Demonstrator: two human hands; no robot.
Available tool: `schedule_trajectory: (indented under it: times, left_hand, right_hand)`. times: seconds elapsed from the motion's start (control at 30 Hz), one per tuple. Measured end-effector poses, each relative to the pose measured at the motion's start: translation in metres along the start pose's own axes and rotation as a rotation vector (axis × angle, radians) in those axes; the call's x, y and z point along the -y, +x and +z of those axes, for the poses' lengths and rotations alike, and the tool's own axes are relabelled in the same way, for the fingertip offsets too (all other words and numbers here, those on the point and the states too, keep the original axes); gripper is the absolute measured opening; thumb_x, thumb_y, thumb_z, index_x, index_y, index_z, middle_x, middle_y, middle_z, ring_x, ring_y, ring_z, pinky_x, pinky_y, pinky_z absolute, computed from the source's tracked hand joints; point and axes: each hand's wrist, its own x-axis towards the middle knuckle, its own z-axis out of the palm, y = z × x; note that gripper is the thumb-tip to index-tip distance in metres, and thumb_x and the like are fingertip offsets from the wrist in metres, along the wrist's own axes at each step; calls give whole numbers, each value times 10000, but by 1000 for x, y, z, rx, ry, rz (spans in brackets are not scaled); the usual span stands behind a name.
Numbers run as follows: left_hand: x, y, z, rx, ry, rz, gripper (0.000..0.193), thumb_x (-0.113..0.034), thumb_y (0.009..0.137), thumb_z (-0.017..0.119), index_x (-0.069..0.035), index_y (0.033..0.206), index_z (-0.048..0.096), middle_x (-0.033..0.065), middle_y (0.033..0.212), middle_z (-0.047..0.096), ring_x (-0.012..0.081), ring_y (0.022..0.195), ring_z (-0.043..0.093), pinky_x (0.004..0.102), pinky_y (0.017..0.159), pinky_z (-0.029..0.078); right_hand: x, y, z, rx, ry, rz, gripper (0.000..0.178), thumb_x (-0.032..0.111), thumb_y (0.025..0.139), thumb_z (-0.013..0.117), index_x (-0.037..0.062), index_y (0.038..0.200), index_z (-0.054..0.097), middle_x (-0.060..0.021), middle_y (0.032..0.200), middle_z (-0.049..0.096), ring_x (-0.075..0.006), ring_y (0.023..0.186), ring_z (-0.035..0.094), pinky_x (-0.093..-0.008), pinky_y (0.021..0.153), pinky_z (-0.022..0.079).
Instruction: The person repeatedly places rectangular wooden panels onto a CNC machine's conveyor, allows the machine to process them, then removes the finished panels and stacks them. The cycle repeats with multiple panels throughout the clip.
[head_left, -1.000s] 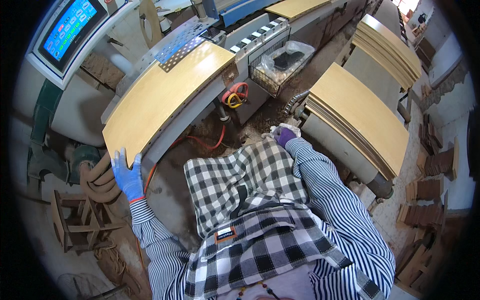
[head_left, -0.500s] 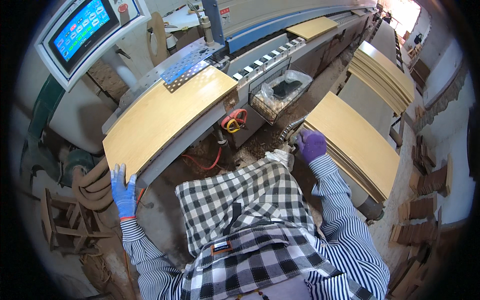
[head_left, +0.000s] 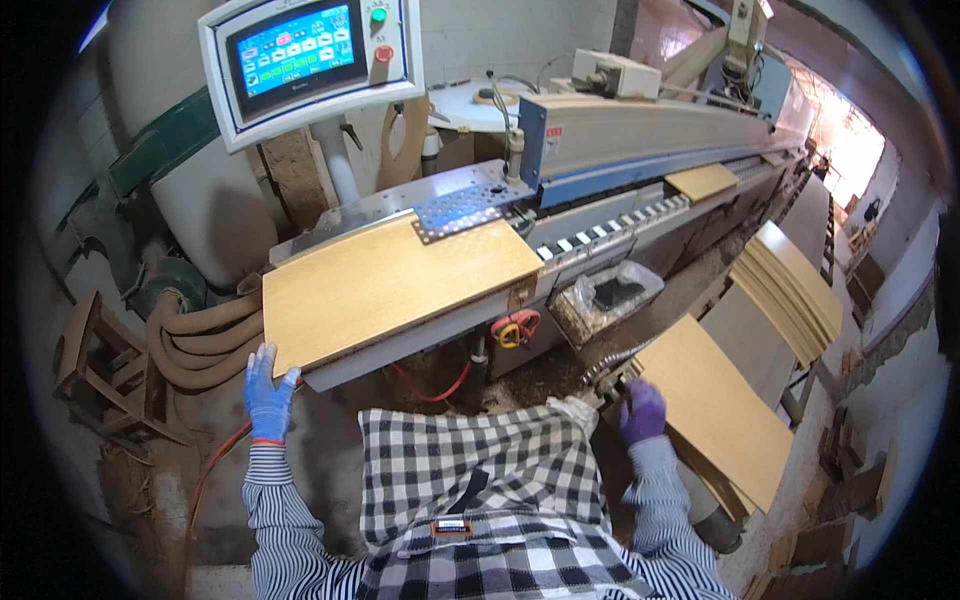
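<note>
A light wood-coloured panel lies flat on the machine's infeed bed, its far edge partly under a perforated metal plate. My left hand, in a blue glove, rests with outstretched fingers against the panel's near left corner. To the right, a stack of similar panels lies on a roller conveyor, the lower sheets fanned out at its near end. My right hand, in a purple glove, is closed beside the stack's left edge; its fingertips are hidden, so what they grip cannot be made out.
A control screen stands above the bed. Farther along the machine lies another panel. A lined wire basket and red-and-yellow coiled straps hang off its side. A second panel stack sits beyond the near one. Thick hoses lie at left.
The view has swung left and up, shifting the scene right and down. My left hand stays at the panel's corner. My right hand is still closed by the stack, whose lower sheets now look more fanned.
</note>
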Motion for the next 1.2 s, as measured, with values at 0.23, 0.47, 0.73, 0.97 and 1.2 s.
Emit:
schedule_trajectory:
  times: [0.23, 0.47, 0.73, 0.97, 1.2]
  left_hand:
    - [-2, -2, -4, -2, -89, -27, 565, -209, 774, 736, -52, 1283, 546, 169, 1400, 454, 323, 1355, 333, 398, 1100, 294]
    - [-9, 9, 7, -3, -153, 28, 552, -216, 755, 754, -29, 1242, 575, 202, 1361, 484, 318, 1342, 356, 389, 1100, 296]
    - [-21, 15, 16, -56, -55, 44, 618, -313, 682, 806, -34, 1197, 607, 213, 1281, 550, 360, 1285, 423, 427, 1074, 331]
    - [-20, 18, 19, -64, -95, 80, 635, -308, 674, 808, -39, 1210, 600, 203, 1267, 564, 351, 1279, 425, 424, 1074, 321]
    - [-24, 17, 25, -75, -104, 78, 651, -332, 678, 803, -54, 1226, 588, 199, 1257, 568, 354, 1262, 435, 439, 1068, 322]
  right_hand:
    - [-31, -88, 16, -273, 1644, 1422, 417, 512, 871, 589, 102, 791, 599, -58, 748, 653, -175, 583, 589, -284, 480, 461]
    - [-119, -144, 41, -710, 1665, 1422, 403, 491, 825, 630, 126, 984, 565, -54, 921, 592, -189, 816, 545, -327, 790, 439]
    - [-63, -130, 24, -721, 1652, 1556, 546, 534, 806, 640, 133, 1157, 522, -102, 1116, 527, -228, 1037, 512, -370, 933, 416]
    - [-86, -155, 32, -680, 1607, 1539, 459, 504, 818, 652, 143, 1086, 565, -53, 1032, 573, -211, 940, 526, -337, 875, 432]
    - [-89, -160, 19, -683, 1653, 1576, 688, 592, 726, 704, 93, 1153, 499, -96, 1139, 515, -220, 984, 504, -323, 889, 432]
